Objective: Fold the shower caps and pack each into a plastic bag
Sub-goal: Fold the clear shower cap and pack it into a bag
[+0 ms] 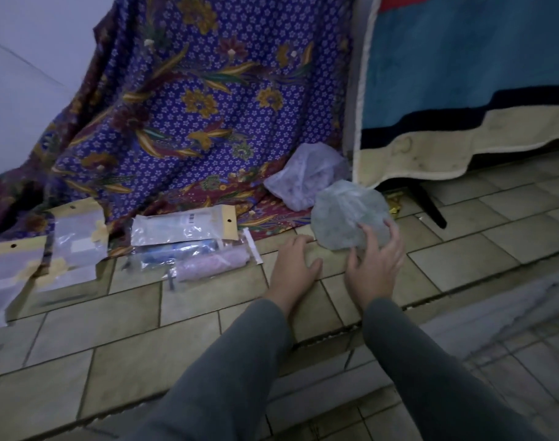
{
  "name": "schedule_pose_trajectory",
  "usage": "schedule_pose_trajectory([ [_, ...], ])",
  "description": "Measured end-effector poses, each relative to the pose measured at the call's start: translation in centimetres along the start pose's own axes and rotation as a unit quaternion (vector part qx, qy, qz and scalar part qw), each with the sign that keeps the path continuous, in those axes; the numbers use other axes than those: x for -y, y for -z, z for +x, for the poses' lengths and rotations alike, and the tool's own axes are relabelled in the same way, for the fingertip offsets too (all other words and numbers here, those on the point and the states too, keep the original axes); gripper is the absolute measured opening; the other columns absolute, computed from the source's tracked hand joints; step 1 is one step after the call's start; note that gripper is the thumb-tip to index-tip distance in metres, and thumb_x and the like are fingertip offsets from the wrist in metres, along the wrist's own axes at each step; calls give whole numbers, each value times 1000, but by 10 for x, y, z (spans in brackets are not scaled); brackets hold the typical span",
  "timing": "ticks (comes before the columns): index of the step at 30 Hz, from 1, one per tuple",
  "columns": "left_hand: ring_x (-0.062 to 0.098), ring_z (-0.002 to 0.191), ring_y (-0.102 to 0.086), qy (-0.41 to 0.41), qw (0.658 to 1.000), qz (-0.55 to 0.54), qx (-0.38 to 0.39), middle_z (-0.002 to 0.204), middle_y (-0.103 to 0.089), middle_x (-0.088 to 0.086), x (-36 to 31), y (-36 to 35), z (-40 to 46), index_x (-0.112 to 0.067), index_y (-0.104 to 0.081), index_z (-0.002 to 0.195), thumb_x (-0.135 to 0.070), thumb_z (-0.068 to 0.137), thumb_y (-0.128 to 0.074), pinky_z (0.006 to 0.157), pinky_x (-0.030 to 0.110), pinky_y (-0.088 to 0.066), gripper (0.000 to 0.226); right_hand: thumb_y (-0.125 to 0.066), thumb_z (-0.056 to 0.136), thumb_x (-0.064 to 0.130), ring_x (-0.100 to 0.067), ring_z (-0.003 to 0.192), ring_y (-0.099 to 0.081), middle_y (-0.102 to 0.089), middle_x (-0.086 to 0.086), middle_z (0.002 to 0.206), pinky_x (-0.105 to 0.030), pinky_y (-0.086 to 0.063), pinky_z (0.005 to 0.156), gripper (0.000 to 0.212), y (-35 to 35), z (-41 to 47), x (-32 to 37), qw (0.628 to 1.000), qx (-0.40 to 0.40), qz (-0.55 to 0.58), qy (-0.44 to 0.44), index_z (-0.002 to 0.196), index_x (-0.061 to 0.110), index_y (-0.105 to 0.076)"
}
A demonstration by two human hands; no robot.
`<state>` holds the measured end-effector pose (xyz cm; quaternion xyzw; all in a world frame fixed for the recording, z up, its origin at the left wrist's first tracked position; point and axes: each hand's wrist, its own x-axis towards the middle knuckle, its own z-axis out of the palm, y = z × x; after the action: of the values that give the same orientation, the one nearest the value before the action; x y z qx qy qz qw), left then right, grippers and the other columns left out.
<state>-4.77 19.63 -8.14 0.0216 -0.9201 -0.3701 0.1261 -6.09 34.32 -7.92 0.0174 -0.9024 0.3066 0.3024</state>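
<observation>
Right hand (375,262) touching grey-green shower cap (348,211) with spread fingers, holding nothing. Left hand (295,265) lying flat, fingers loose, on tiled floor (112,329).

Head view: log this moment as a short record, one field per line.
setting: tiled floor, patterned cloth draped behind
left hand: flat on the floor, holding nothing
right hand: fingers spread on the greenish shower cap
unfolded caps: the greenish one, a pale purple shower cap behind it
packed: folded pink cap in a plastic bag
spare bags: lying at left
</observation>
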Motion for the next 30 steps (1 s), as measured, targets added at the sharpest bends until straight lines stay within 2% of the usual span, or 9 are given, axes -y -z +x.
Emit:
schedule_pose_trajectory([
  [4,21,120,-48,3,1000,12,3,129,-52,6,-4,-29,20,-17,-50,131,-26,81,-66,102,29,-37,54,-65,80,21,-27,130,-37,-42,-4,138,-48,-33,98,58,4,23,-16,996,65,-62,4,132,32,-41],
  [8,22,109,-53,18,997,46,-58,120,-56,2,2,-41,28,-25,-58,125,-35,83,-63,91,34,-45,43,-63,85,21,-21,113,-53,-64,4,113,-37,-26,90,28,6,26,-27,996,70,-38,29,113,25,-62],
  [12,19,97,-55,1,993,75,-96,108,-58,-2,9,-48,29,-22,-66,110,-41,82,-64,79,34,-48,34,-61,85,19,-19,101,-56,-67,5,100,-28,-20,83,15,7,21,-31,994,74,-16,78,98,23,-68],
  [15,16,96,-56,-14,994,22,-102,108,-58,-4,11,-47,29,-18,-67,105,-34,83,-65,79,33,-49,27,-52,87,26,-17,94,-55,-66,3,93,-25,-23,83,18,4,20,-27,992,74,32,99,94,19,-67],
  [18,13,106,-58,-59,989,-90,-101,116,-61,-4,12,-36,24,-14,-66,103,-22,88,-58,91,32,-47,19,-43,92,30,-12,82,-51,-62,2,85,-32,-37,79,26,8,22,-8,985,75,130,91,90,14,-64],
  [21,3,85,-60,-8,975,-175,-136,94,-65,-8,2,-4,13,-19,-56,99,-26,98,-46,76,28,-48,13,-48,95,24,-12,69,-53,-57,5,74,-30,-42,62,15,15,24,15,966,93,239,29,88,17,-59],
  [25,2,57,-43,-14,962,-167,-213,67,-49,-8,6,60,7,-16,-52,91,-28,99,-46,56,27,-36,16,-53,94,34,-15,55,-52,-57,0,62,-31,-38,50,7,21,27,44,961,112,252,8,98,31,-58],
  [28,5,49,-38,20,967,-161,-195,56,-43,-6,9,109,3,-17,-55,85,-30,96,-53,49,22,-32,17,-55,93,39,-20,66,-57,-63,-4,68,-33,-39,56,26,16,29,64,960,147,238,1,80,18,-64],
  [30,0,47,-40,54,978,-124,-157,54,-46,-8,14,135,-3,-18,-59,81,-33,95,-54,49,17,-32,21,-57,92,38,-22,75,-58,-63,-6,78,-33,-42,62,30,10,27,80,953,157,260,6,82,12,-67],
])
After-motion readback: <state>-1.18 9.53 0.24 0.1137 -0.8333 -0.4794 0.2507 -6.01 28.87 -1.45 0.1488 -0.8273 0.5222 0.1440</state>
